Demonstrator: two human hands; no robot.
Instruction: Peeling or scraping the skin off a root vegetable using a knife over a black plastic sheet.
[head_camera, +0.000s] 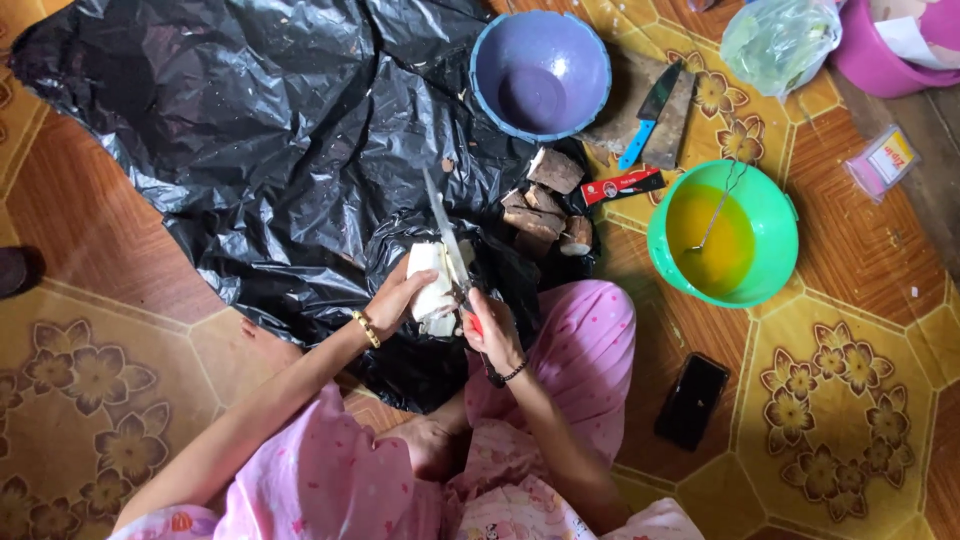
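A peeled white root piece (432, 290) is held over a black plastic sheet (250, 130) spread on the patterned floor (850, 400), directly above the seated person's lap. The left hand (395, 300) grips the piece from its left side, fingers (420, 283) wrapped around it. The right hand (492, 335) is clenched on the red handle of a long knife (445, 235), whose blade lies against the upper face of the root and points away from the body (the contact line is partly hidden by the blade itself). A bead bracelet circles each wrist.

Just beyond the root, on the sheet, lies a small pile of unpeeled brown root chunks (545, 205). Farther out stands a purple bowl (540, 72) with a blue rim, partly on the sheet. To its right a blue-handled cleaver (650, 115) rests on a wooden board (672, 130), with a red flat packet (622, 186) near the board's lower edge. A green bucket (770, 230) of yellow liquid, with a wire-handled utensil in it, stands to the right of the pile, well apart from the hands. A dark phone (691, 400) lies on the floor beside the right knee. A clear bag of greens (780, 42) and a pink basin (880, 55) occupy the upper right corner.
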